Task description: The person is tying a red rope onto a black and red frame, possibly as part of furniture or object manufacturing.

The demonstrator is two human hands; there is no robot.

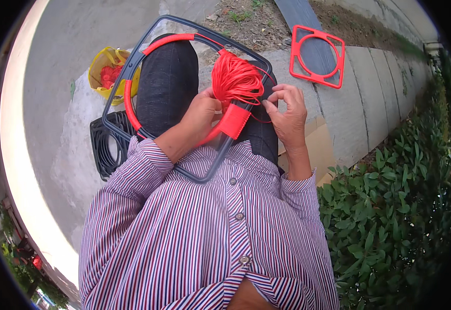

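Note:
A dark grey plastic frame, square with rounded corners and an inner ring, rests tilted across my lap. Red cord is wound tightly around parts of its ring, and a flat red wrapped band covers the corner bar nearest my right hand. A thick looped bundle of red cord lies over the frame's right side. My left hand is closed at the bundle's lower left, its fingers partly hidden behind cord and frame. To the right of the bundle, my right hand pinches a thin strand of the cord between thumb and forefinger.
A yellow bag with red material inside stands beyond my left knee. Below it lie stacked dark frames. A red-wrapped frame lies on the paving at the upper right. Cardboard and a leafy hedge are to my right.

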